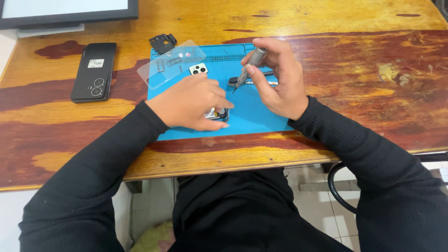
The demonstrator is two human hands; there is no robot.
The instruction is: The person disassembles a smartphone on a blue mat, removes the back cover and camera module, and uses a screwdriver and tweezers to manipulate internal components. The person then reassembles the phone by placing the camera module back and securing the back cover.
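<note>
- A black, flat-framed screen [70, 11] lies at the far left corner of the worn wooden desk [364, 70], with only its lower edge in view.
- A black smartphone [94, 72] lies face down near the desk's left edge, its two round camera rings towards the near end and a small white sticker at the far end.
- A clear, rectangular plastic sheet [170, 63] rests tilted over the far left corner of the blue rubber work mat [261, 116], with several small metal parts on it.
- A small black plastic part [163, 43] sits on the desk just beyond the mat's far left corner.
- A small white camera cover with dark round lenses [198, 69] lies on the mat beside the clear sheet.
- The left hand [189, 102] presses down palm-first near the mat's near edge, its fingers closed around a small silvery phone part [217, 114] that shows between thumb and fingertips; most of the part is hidden beneath the hand.
- A dark, slim tool [233, 81] lies on the mat between the two hands, partly covered by the right hand.
- The right hand [280, 79] pinches a slender grey metal screwdriver [247, 69] between thumb and fingers, with its tip slanted down towards the mat, just beyond the left fingers.
- Both arms wear black ribbed sleeves.
</note>
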